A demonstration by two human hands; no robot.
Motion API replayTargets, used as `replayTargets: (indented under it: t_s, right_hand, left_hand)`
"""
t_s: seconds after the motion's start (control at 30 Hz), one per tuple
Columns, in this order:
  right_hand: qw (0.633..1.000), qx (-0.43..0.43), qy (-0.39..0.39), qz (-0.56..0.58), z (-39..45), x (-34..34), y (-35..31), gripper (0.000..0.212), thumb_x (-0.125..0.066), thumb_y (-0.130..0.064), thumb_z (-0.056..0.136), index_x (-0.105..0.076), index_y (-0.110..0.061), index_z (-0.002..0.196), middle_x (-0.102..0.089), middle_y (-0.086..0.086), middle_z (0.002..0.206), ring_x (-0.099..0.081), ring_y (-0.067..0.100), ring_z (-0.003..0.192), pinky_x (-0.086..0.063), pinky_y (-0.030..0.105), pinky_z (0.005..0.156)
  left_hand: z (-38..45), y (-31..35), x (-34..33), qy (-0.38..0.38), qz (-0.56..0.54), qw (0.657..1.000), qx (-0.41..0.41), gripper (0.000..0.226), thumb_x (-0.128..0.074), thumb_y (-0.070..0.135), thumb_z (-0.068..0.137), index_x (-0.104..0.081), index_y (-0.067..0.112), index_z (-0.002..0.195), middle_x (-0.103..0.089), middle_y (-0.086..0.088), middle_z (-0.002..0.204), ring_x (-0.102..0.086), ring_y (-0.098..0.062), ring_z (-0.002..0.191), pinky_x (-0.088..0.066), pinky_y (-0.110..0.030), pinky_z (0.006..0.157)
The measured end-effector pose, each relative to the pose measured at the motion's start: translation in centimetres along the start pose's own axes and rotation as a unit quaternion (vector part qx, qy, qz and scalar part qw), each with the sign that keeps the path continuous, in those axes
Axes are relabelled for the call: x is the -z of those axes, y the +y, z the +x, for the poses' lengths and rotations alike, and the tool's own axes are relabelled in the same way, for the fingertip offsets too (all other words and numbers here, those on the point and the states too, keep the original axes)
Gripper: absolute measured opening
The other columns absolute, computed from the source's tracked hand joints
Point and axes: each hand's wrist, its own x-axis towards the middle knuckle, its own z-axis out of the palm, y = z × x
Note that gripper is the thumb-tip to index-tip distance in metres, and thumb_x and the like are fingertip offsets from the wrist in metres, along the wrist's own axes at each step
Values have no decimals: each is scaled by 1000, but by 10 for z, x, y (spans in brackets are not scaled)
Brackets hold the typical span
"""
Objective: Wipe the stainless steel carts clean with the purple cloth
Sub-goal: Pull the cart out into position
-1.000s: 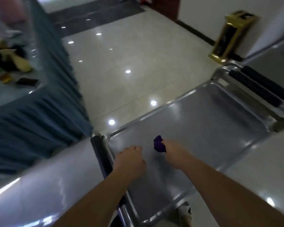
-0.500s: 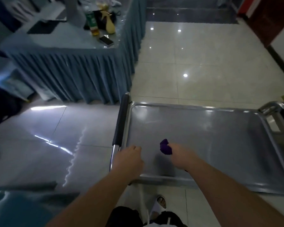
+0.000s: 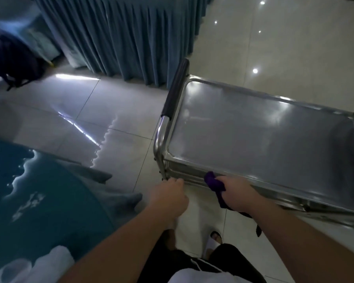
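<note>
Head view, your right hand (image 3: 238, 193) gripping the purple cloth (image 3: 214, 181) against the steel cart (image 3: 264, 139) near rim, left hand (image 3: 169, 196) fingers curling at its corner post, grip unclear.

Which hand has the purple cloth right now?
The right hand grips the purple cloth at the cart's near edge; the left hand is curled by the corner post, no cloth.

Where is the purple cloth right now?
In the head view, the crumpled purple cloth sits low and centre, gripped by the right hand against the stainless steel cart's near edge.
</note>
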Motion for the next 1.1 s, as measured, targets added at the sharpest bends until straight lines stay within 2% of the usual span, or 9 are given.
replayTargets:
  t_s: [0.17, 0.3, 0.47, 0.63, 0.73, 0.83, 0.97, 1.03, 1.1]
  right_hand:
    - [998, 46, -40, -12, 8, -33, 24, 36, -48, -7, 95, -62, -31, 117, -69, -3, 106, -67, 23, 97, -52, 33, 80]
    - [996, 77, -42, -30, 24, -61, 50, 43, -49, -9, 96, -59, -24, 135, -68, 4, 124, -64, 26, 112, -51, 35, 92]
    - [997, 74, -36, 6, 45, -98, 85, 44, -51, -8, 97, -58, -20, 139, -68, 7, 125, -64, 29, 115, -50, 36, 96]
    - [997, 60, 17, 42, 85, -126, 107, 47, -53, -7, 94, -58, -27, 137, -70, 4, 115, -66, 29, 104, -54, 42, 91]
    - [997, 62, 32, 41, 131, -141, 114, 49, -49, -2, 93, -59, -24, 136, -68, 7, 108, -65, 30, 98, -54, 39, 84]
    - [997, 67, 42, 15, 182, -152, 112, 45, -47, -6, 95, -55, -26, 135, -65, 6, 109, -63, 27, 97, -52, 36, 84]
    - [979, 116, 167, 20, 240, -161, 101, 36, -53, -18, 100, -53, -26, 134, -66, 9, 122, -64, 36, 109, -54, 46, 89]
    - [969, 103, 223, 15, 273, -162, 91, 39, -53, -24, 104, -52, -14, 142, -61, 19, 134, -59, 43, 120, -51, 46, 94]
    - [967, 82, 240, 6, 303, -159, 78, 40, -50, -23, 106, -52, -3, 141, -59, 25, 135, -58, 44, 122, -46, 42, 89]
  left_hand:
    - [-8, -6, -40, 21, -13, 998, 62, 44, -51, 39, 105, -49, 21, 145, -59, -3, 136, -57, -22, 121, -44, -34, 99]
    - [-5, 3, -77, 30, -26, 991, 127, 45, -49, 40, 103, -48, 23, 145, -57, -4, 136, -57, -25, 120, -50, -42, 96]
    - [18, 8, -127, 5, -63, 984, 168, 51, -50, 39, 102, -46, 24, 150, -55, -4, 143, -56, -26, 124, -49, -50, 105]
    - [67, -19, -159, 7, -84, 981, 177, 54, -52, 40, 101, -43, 26, 153, -58, -8, 140, -60, -28, 116, -54, -48, 97]
    - [106, -51, -176, 59, -129, 973, 182, 56, -57, 42, 102, -42, 27, 155, -57, -6, 142, -57, -17, 101, -51, -32, 80]
    - [148, -85, -187, 128, -191, 953, 197, 59, -63, 43, 101, -43, 29, 155, -57, -5, 146, -60, -18, 108, -53, -36, 91]
    - [202, -119, -190, 234, -250, 916, 211, 64, -62, 50, 102, -41, 27, 158, -55, -2, 153, -60, -23, 124, -53, -36, 95]
    - [225, -130, -196, 296, -281, 894, 182, 61, -62, 51, 102, -45, 25, 155, -57, 3, 150, -61, -12, 120, -50, -22, 88]
    - [245, -137, -205, 358, -315, 867, 146, 51, -63, 49, 103, -52, 26, 148, -63, 10, 138, -60, 7, 97, -41, -6, 70]
